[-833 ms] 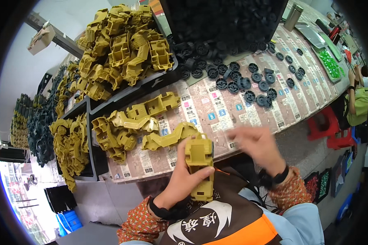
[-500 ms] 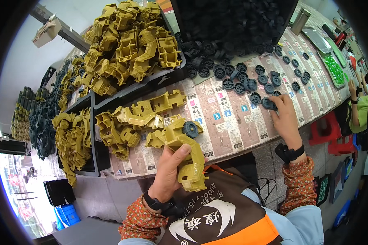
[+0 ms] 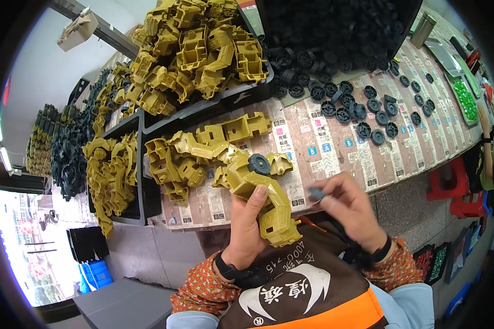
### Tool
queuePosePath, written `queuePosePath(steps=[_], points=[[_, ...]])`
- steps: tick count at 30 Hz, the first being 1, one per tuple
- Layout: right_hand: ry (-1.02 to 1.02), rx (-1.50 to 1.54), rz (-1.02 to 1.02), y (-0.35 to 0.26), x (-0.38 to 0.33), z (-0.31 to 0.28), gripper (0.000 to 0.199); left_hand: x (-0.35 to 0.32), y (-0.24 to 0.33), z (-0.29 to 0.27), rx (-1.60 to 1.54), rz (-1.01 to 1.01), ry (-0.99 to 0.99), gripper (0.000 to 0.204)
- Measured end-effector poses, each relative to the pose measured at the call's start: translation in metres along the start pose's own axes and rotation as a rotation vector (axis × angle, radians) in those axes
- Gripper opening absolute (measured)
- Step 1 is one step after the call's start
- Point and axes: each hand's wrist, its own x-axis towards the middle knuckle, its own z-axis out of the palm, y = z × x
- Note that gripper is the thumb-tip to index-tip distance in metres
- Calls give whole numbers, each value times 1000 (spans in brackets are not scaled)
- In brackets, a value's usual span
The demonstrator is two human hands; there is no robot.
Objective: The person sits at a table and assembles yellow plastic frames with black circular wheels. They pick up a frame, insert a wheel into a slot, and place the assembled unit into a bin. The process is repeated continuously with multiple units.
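Observation:
My left hand (image 3: 243,230) is wrapped round a mustard-yellow plastic toy vehicle body (image 3: 278,210), its thumb lying along the near part. One dark wheel (image 3: 258,164) sits on the far part of that body. My right hand (image 3: 354,211) is to the right of the body, slightly smeared by motion. Between its thumb and fingers it pinches a small dark toy wheel (image 3: 316,193), seen nearly edge-on and apart from the body. Several loose dark wheels (image 3: 377,137) lie on the table beyond the right hand.
Black trays (image 3: 203,107) at the left and back hold heaped yellow bodies (image 3: 195,49). More bodies (image 3: 233,130) lie in front of them. A dark bin (image 3: 335,27) spills wheels at the back. A metal flask (image 3: 422,30) and a tray of green pieces (image 3: 465,98) stand farther right.
My right hand has picked up a wheel from the loose ones and come back left and nearer, close to the body. My left hand still holds the body, which sits slightly farther right in view.

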Motion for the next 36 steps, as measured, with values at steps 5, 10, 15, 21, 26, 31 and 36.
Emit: queuePosePath(steps=[5, 10, 15, 21, 26, 31, 36], points=[[-117, 202, 47, 9, -11, 36, 29, -1, -2, 2, 61, 120, 101, 37], [-187, -59, 111, 7, -16, 40, 48, -1, -11, -7, 70, 227, 185, 44], [-333, -401, -53, 10, -16, 36, 63, 0, -12, 1, 49, 362, 223, 57], [-408, -42, 82, 16, -17, 38, 85, -1, -17, 6, 150, 485, 182, 70], [-316, -487, 41, 0, -8, 27, 64, 6, -15, 8, 173, 292, 103, 77], [65, -552, -267, -41, 14, 13, 48, 12, 20, 7, 842, -112, -462, 89], [-219, -328, 36, -38, 10, -16, 50, 16, 40, 9, 577, -431, -587, 98]])
